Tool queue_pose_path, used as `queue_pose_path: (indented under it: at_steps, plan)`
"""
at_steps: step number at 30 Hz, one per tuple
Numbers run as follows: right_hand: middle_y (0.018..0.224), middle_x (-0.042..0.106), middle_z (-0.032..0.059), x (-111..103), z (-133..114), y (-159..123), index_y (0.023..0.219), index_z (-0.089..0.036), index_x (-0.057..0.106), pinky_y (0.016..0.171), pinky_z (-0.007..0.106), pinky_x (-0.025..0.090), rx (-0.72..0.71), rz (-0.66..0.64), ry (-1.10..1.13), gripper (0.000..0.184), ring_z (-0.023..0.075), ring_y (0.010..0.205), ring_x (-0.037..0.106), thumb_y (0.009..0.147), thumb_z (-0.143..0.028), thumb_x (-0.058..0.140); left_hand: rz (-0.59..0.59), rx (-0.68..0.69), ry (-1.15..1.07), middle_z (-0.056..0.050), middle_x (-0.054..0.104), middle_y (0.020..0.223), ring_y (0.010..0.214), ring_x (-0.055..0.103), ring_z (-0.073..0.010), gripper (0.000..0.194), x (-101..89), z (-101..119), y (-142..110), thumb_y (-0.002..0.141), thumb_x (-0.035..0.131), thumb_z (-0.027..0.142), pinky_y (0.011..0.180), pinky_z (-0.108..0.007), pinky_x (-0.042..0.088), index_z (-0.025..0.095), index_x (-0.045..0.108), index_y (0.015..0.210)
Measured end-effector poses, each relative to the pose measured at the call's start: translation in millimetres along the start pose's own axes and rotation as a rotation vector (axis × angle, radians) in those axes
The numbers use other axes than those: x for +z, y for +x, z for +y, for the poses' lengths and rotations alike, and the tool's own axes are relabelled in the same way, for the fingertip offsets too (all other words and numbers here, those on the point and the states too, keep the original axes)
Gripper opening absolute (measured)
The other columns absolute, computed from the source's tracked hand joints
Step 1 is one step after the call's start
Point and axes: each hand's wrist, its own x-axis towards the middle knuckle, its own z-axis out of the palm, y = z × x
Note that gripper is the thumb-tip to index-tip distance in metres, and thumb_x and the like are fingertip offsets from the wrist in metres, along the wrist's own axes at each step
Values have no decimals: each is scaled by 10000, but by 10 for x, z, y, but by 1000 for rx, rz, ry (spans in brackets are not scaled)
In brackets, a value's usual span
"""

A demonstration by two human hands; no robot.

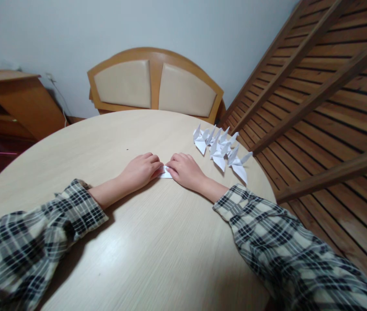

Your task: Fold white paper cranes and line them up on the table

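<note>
A small piece of folded white paper lies on the round table, between my two hands. My left hand grips its left side with curled fingers and thumb. On the paper's right side, my right hand pinches it in the same way. Most of the paper is covered by the fingers, so its full shape cannot be made out. Several white origami cranes stand in a group to the right, beyond my right hand.
The pale round wooden table fills the middle. Behind it stands a wooden headboard with two cream panels against the wall. A slatted wooden screen leans along the right. A wooden desk is at the far left.
</note>
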Motion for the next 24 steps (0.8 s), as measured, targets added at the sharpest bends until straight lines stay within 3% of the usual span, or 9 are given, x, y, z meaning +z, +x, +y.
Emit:
queue_pose_path:
  at_steps: [7, 17, 24]
  plan:
    - [970, 627, 73, 65, 23, -5, 987, -163, 658, 815, 333, 353, 35, 34, 100, 186, 208, 943, 522, 934, -274, 519, -13, -4, 15, -98, 644, 880, 842, 550, -234, 203, -6, 18, -2, 947, 488, 230, 747, -341, 446, 124, 658, 914]
    - [1014, 599, 81, 88, 1, -36, 1027, -167, 648, 867, 342, 348, 42, 58, 185, 204, 225, 1003, 501, 901, -290, 544, 150, -62, -186, -109, 629, 899, 852, 549, -238, 315, 153, -65, -25, 943, 507, 410, 775, -367, 466, 122, 629, 978]
    - [1040, 592, 82, 47, -32, -26, 1051, -172, 622, 858, 345, 328, 56, 79, 194, 201, 225, 1002, 488, 893, -263, 538, 180, -59, -178, -105, 598, 892, 837, 519, -228, 288, 153, -65, -31, 924, 549, 404, 761, -355, 444, 130, 638, 943]
